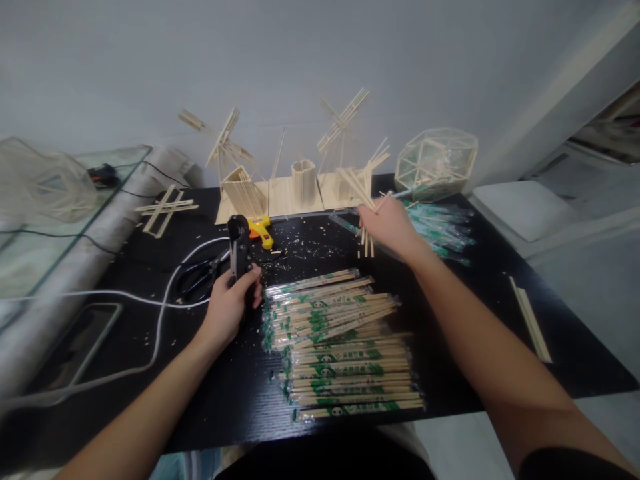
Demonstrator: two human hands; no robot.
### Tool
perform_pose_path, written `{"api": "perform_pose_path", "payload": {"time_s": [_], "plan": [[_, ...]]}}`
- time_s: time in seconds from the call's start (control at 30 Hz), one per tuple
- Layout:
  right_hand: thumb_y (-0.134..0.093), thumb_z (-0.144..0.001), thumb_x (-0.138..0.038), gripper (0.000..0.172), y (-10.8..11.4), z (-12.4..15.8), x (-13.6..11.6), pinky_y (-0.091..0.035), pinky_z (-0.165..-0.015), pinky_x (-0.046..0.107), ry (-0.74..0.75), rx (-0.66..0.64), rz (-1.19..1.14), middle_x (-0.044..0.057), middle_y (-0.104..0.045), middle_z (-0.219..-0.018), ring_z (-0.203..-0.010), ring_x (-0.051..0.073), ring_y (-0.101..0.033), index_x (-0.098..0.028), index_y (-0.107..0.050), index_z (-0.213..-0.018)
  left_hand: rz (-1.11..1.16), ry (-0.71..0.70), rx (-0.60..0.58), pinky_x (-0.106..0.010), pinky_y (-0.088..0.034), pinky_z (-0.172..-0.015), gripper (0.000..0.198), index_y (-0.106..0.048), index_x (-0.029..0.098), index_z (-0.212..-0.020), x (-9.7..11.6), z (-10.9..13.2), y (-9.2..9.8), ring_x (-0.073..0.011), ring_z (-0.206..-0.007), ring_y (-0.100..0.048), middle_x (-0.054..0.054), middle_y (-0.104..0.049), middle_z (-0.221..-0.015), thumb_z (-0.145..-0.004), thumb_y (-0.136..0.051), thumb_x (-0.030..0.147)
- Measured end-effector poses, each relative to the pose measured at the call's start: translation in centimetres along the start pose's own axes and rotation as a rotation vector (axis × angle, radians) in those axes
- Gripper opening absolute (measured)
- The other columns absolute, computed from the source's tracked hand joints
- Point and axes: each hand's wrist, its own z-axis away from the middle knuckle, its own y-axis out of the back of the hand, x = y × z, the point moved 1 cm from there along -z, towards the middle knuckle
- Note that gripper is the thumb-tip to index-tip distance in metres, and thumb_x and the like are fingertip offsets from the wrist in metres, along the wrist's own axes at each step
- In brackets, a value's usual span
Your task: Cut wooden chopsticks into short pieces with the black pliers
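Observation:
My left hand [233, 303] is closed around an upright black hand tool [240, 247] with a rounded head; its exact kind is not clear. Farther back on the right, my right hand [387, 223] grips a bundle of loose wooden chopsticks [367, 243], whose ends stick out above and below the fingers. Beyond the left hand's tool lies a yellow glue gun [264, 233]. Paper-and-plastic-wrapped chopsticks [345, 353] are laid in a pile between my forearms. Empty-looking green and clear wrappers [440, 227] are heaped just right of my right hand.
Stick-built windmill models [225, 150] stand on wooden boards [295, 193] by the wall. A stick frame [167, 210] lies at left, near a white cable [165, 300]. A polygonal stick container [437, 163] is at back right. Loose sticks [533, 323] rest on the black table [480, 360].

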Motion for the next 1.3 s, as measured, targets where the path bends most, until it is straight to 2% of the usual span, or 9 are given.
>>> {"api": "perform_pose_path", "payload": {"time_s": [0.13, 0.33, 0.43, 0.6, 0.73, 0.83, 0.93, 1.03, 1.3], "plan": [[-0.041, -0.097, -0.029, 0.039, 0.5, 0.4, -0.2, -0.047, -0.073, 0.031, -0.007, 0.075, -0.162, 0.012, -0.067, -0.07, -0.076, 0.025, -0.063, -0.015, -0.069, -0.074, -0.021, 0.01, -0.003, -0.022, -0.037, -0.043, 0.021, -0.058, 0.017, -0.079, 0.2, 0.1, -0.1, -0.0097, -0.048, -0.048, 0.003, -0.053, -0.059, -0.082, -0.073, 0.032], [-0.047, -0.093, -0.036, 0.034, 0.4, 0.6, -0.5, -0.041, -0.062, 0.031, -0.023, 0.077, -0.304, 0.001, -0.044, -0.058, -0.063, 0.02, -0.048, -0.022, -0.047, -0.062, -0.008, 0.016, -0.002, -0.022, -0.037, -0.043, 0.022, -0.058, 0.017, -0.081, 0.2, 0.1, -0.1, -0.0099, -0.048, -0.048, 0.004, -0.053, -0.059, -0.081, -0.074, 0.032], [-0.049, -0.092, -0.038, 0.035, 0.2, 0.5, -0.5, -0.041, -0.066, 0.032, -0.024, 0.052, -0.387, 0.002, -0.047, -0.061, -0.065, 0.02, -0.048, -0.022, -0.042, -0.062, 0.001, 0.02, -0.003, -0.022, -0.037, -0.043, 0.023, -0.059, 0.017, -0.083, 0.1, 0.0, -0.1, -0.0097, -0.048, -0.048, 0.003, -0.054, -0.06, -0.08, -0.075, 0.033], [-0.043, -0.099, -0.037, 0.042, -0.2, 0.6, -0.6, -0.045, -0.07, 0.029, 0.012, -0.112, -0.552, 0.004, -0.056, -0.063, -0.066, 0.018, -0.056, -0.022, -0.041, -0.06, 0.002, 0.021, 0.001, -0.022, -0.037, -0.042, 0.023, -0.059, 0.017, -0.082, 0.3, 0.1, -0.2, -0.0098, -0.048, -0.048, 0.003, -0.054, -0.061, -0.078, -0.075, 0.033], [-0.044, -0.102, -0.045, 0.041, -0.9, 0.7, -0.8, -0.05, -0.071, 0.027, 0.027, -0.159, -0.838, -0.001, -0.051, -0.061, -0.061, 0.014, -0.058, -0.022, -0.045, -0.068, 0.006, 0.015, 0.006, -0.022, -0.037, -0.043, 0.024, -0.059, 0.017, -0.08, 0.3, 0.1, -0.2, -0.0099, -0.049, -0.049, 0.003, -0.055, -0.062, -0.078, -0.076, 0.033], [-0.049, -0.098, -0.058, 0.039, -1.6, 0.7, -1.2, -0.043, -0.053, 0.024, 0.074, -0.117, -0.979, -0.007, -0.038, -0.058, -0.048, 0.01, -0.04, -0.024, -0.047, -0.079, 0.012, 0.019, 0.01, -0.022, -0.037, -0.043, 0.024, -0.059, 0.016, -0.08, 0.2, 0.1, -0.1, -0.0101, -0.049, -0.049, 0.002, -0.055, -0.063, -0.077, -0.076, 0.032], [-0.053, -0.091, -0.068, 0.049, -2.3, 1.0, -1.7, -0.027, -0.042, 0.025, 0.097, -0.024, -1.036, -0.009, -0.024, -0.055, -0.045, 0.01, -0.024, -0.026, -0.037, -0.07, 0.02, 0.023, 0.01, -0.022, -0.038, -0.043, 0.024, -0.06, 0.016, -0.082, 0.2, 0.1, -0.1, -0.0102, -0.05, -0.049, 0.002, -0.055, -0.063, -0.077, -0.077, 0.032], [-0.058, -0.088, -0.062, 0.054, -3.0, 1.5, -2.1, -0.025, -0.042, 0.027, 0.127, 0.028, -1.074, -0.009, -0.022, -0.052, -0.044, 0.011, -0.023, -0.027, -0.026, -0.063, 0.013, 0.026, 0.002, -0.023, -0.038, -0.043, 0.023, -0.06, 0.016, -0.083, 0.1, 0.0, 0.0, -0.0102, -0.05, -0.049, 0.003, -0.055, -0.063, -0.078, -0.076, 0.032], [-0.058, -0.091, -0.049, 0.047, -4.7, 1.6, -1.7, -0.027, -0.045, 0.03, 0.11, 0.037, -1.027, -0.007, -0.024, -0.051, -0.045, 0.012, -0.024, -0.028, -0.027, -0.063, -0.008, 0.025, -0.004, -0.022, -0.038, -0.044, 0.024, -0.059, 0.017, -0.082, 0.1, 0.0, -0.1, -0.0105, -0.048, -0.049, 0.003, -0.055, -0.058, -0.079, -0.075, 0.035]]}}
